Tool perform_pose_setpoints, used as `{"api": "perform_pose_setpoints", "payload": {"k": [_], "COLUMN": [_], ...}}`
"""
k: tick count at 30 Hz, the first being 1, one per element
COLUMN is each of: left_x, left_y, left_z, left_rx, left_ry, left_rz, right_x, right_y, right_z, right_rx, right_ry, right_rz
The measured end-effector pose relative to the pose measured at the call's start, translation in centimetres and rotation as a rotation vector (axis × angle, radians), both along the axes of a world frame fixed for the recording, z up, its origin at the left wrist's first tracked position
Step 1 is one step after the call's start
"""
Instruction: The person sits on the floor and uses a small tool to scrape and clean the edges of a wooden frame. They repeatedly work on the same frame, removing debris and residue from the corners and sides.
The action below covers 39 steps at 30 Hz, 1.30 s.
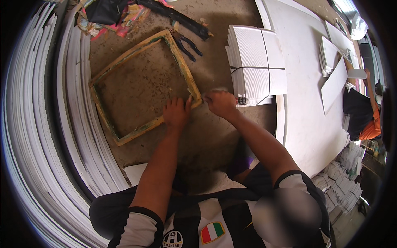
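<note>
A worn rectangular wooden frame (182, 64), yellowish with dark green stains, lies tilted on the brown floor in front of me. My left hand (177, 112) grips its near bar close to the right corner, fingers over the wood and thumb raised. Just right of that corner my right hand (221, 102) is closed in a fist. A short patterned black-and-red handle-like piece (241, 100) shows at the fist's right side; whether the hand holds it, I cannot tell. Dark-handled pliers (188, 46) lie beyond the frame's far right corner.
A strapped bundle of white ribbed sheets (256, 62) stands to the right, beside a large white board (304, 89). Long white sheets (39, 103) are stacked along the left. Scraps and black material (113, 14) lie at the far left. A person in orange and black (364, 111) works at far right.
</note>
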<state>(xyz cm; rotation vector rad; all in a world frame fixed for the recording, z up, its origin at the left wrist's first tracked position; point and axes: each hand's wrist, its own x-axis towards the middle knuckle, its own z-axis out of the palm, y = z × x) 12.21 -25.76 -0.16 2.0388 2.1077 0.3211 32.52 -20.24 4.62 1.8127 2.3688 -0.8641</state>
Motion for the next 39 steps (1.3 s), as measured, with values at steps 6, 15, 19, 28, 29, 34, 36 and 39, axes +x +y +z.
{"api": "perform_pose_setpoints", "payload": {"k": [6,15,19,28,29,34,36,39], "left_x": [0.0,-0.5,-0.5,-0.2,-0.2,-0.1,-0.3,0.1], "left_y": [-0.1,-1.3,-1.3,-1.2,-1.2,-1.3,-1.4,-1.3], "left_z": [0.0,-0.5,-0.4,-0.6,-0.7,-0.7,-0.7,-0.5], "left_rx": [-0.004,-0.012,-0.028,-0.005,0.008,-0.011,-0.001,-0.002], "left_ry": [-0.019,0.016,0.022,0.012,0.017,0.006,0.006,0.024], "left_rz": [0.006,0.021,0.02,0.014,0.012,0.032,0.043,0.024], "right_x": [-0.2,-0.7,-0.5,-0.2,0.0,0.5,0.1,0.5], "right_y": [-0.1,-1.4,-2.1,-0.8,-0.2,0.8,0.2,-1.5], "right_z": [0.7,1.1,0.1,-1.1,-1.0,-0.8,-0.9,-1.6], "right_rx": [0.011,0.028,0.099,0.085,-0.023,-0.08,-0.007,0.133], "right_ry": [-0.037,-0.032,-0.022,-0.065,-0.056,0.139,0.103,-0.014], "right_rz": [0.059,0.166,0.192,0.269,0.238,0.153,0.199,0.28]}}
